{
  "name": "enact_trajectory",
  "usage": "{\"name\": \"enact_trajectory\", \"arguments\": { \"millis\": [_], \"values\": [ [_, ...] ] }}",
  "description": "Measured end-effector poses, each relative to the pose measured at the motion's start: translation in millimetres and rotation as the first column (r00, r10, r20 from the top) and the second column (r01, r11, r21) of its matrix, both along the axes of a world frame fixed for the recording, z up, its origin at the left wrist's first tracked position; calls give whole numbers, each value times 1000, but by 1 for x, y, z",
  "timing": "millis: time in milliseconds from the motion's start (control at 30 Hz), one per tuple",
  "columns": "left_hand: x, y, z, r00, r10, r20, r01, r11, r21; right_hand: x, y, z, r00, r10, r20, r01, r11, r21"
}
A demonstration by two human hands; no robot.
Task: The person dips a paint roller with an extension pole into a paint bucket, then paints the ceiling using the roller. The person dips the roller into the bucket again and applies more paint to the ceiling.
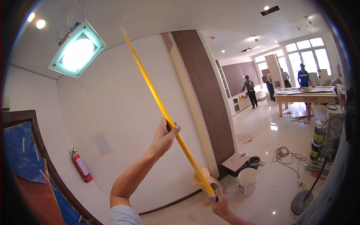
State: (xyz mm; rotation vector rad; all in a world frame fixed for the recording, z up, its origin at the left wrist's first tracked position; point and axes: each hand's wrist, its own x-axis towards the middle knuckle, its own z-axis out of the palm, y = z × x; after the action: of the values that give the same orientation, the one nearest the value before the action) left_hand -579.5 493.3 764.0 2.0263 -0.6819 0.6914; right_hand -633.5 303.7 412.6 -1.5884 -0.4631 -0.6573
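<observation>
A long yellow pole [157, 97] slants from the lower middle up toward the ceiling at the upper left. My left hand [165, 137] grips it about halfway along, arm raised in front of the white wall [123, 93]. My right hand [219, 202] holds the pole's lower end, near the floor line. The pole's top end reaches the edge where wall and ceiling meet; whatever is mounted there is too small to tell.
A square ceiling lamp [77, 50] glows at upper left. A red fire extinguisher [81, 167] hangs on the wall. A white bucket [247, 180], dark pail, cables [285, 153] and a fan stand lie on the floor. Several people work around a wooden table [305, 95] far right.
</observation>
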Motion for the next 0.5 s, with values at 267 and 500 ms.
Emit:
{"name": "enact_trajectory", "arguments": {
  "millis": [267,500],
  "values": [
    [-99,-56,-25,979,-174,-111,186,977,108,-75,-47,-50,1000,16,8,-17,992,124],
    [-156,-83,-34,955,-256,-149,289,915,280,-125,-85,-77,1000,-11,-12,12,998,61]
  ]
}}
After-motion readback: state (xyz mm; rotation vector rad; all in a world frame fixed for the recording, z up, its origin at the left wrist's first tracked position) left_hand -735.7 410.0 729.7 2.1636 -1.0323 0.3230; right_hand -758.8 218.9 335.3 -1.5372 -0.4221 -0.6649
